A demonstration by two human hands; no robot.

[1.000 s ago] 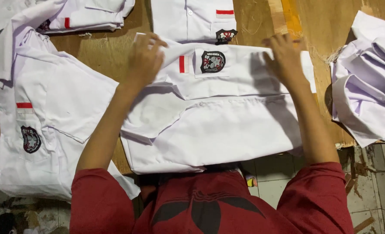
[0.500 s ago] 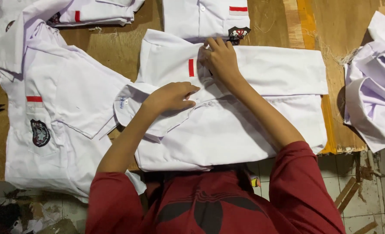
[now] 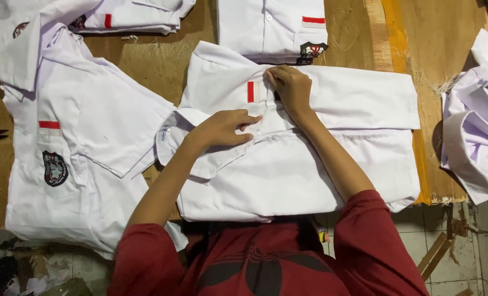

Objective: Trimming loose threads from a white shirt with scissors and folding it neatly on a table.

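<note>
White cotton shirt, partly folded, lies in the middle of the wooden bench, directly in front of the person. Its upper part is turned over into a long band across the top, carrying a small red stripe.

Left hand: palm down, flat on the shirt near the collar, fingers stretched out and open, pressing the cloth, gripping nothing.

Right hand: on the folded band just right of the red stripe, fingers curled and pinched closed on the cloth at the band's top edge. Both forearms come out of red sleeves.

Surroundings:
- Second white shirt spread open on the left, with a red stripe and a dark crest on the chest pocket; its edge touches the shirt being handled.
- Folded shirt at the top centre, just beyond the right hand, also with stripe and crest.
- Another folded shirt at the top left.
- Loose pile of white cloth at the right edge of the bench, apart from the hands.
- Tiled floor visible lower right.
</note>
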